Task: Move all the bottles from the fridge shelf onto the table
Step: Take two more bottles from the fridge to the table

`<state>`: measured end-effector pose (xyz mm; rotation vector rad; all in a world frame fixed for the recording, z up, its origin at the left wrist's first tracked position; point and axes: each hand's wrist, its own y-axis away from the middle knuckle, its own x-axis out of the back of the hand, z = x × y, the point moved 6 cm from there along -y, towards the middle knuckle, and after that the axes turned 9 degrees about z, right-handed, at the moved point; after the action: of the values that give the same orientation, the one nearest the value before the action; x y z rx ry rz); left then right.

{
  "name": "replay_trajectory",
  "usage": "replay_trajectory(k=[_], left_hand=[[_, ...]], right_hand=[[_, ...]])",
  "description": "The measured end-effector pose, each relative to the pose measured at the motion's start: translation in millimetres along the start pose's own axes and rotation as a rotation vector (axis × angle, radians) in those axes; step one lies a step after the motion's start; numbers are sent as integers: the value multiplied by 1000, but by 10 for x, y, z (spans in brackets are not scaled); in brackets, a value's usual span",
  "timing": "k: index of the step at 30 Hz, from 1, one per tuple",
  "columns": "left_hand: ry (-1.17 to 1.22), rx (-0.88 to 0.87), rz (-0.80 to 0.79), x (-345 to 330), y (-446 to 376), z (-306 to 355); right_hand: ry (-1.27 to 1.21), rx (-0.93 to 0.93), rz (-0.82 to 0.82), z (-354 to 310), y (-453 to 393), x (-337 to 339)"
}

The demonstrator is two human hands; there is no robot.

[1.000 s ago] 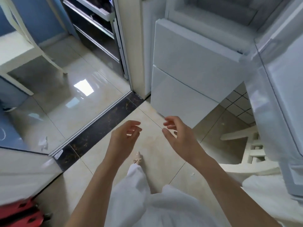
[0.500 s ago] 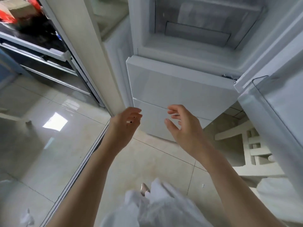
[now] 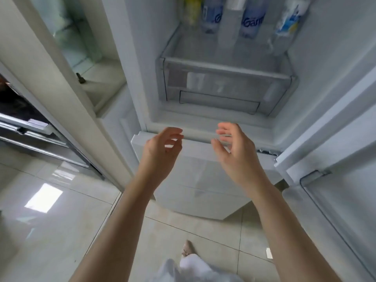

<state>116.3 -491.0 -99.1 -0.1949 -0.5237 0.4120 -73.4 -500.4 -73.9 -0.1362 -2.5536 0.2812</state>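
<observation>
Far left, a dark cabinet with metal rails, contents unreadable. Pale glossy floor tiles below it, one bright window reflection on them. Right of that a cream upright post, then the open fridge interior, white walls. Left hand raised in front of the lower fridge compartment's front edge, fingers loosely curled, thumb apart from them, holding nothing and touching nothing that can be seen. Bottles stand in a row on the shelf at the far top of the fridge, well apart from both hands: a yellowish bottle at the left, a blue-label bottle just beside it, a second blue-label bottle further right past a white divider, and a crumpled clear bottle with a blue and yellow label at the right end, tilted. Tops of all four cut off by the frame edge. Under the shelf, a clear drawer, shut. Right hand level with the left, palm facing left, fingers slightly bent and spread, empty. White drawer fronts below both hands. Far right, the open fridge door with a clear door bin. Near bottom centre, white clothing and a shoe tip.
</observation>
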Motion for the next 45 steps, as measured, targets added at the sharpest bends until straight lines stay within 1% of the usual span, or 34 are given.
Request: replay_trajectory(k=[2,5,11,16,20,24,27,31,35,39,45], left_hand=[[16,-13,17,-110,-238,118],[81,-24,-13,-308,-593,251],[138,-113,-26,-582,-1265,556],[245,-152,-96,-799,-1795,716],[291,-181,-112,-960,-2177,845],[336,-170,-121,-1167,-2532,958],[388,-154,-93,-1325,-2763,1047],[441,-143,3,-1481,-2978,1164],[490,-157,70,-1645,-3171,1239],[478,-114,75,-1822,-3321,1176],[452,-119,66,-1968,-3486,1142]], right_hand=[[9,23,57,-23,-237,65],[5,44,160,-52,-554,154],[36,58,332,-65,-1128,291],[68,79,453,-57,-1554,372],[68,36,491,-71,-1932,448],[-3,5,557,-74,-2302,564],[-42,-41,651,-39,-2546,693],[-56,-57,786,72,-2812,925],[-79,-134,789,245,-3072,1033],[-76,-124,801,395,-3295,1018],[-115,-107,806,530,-3495,1004]])
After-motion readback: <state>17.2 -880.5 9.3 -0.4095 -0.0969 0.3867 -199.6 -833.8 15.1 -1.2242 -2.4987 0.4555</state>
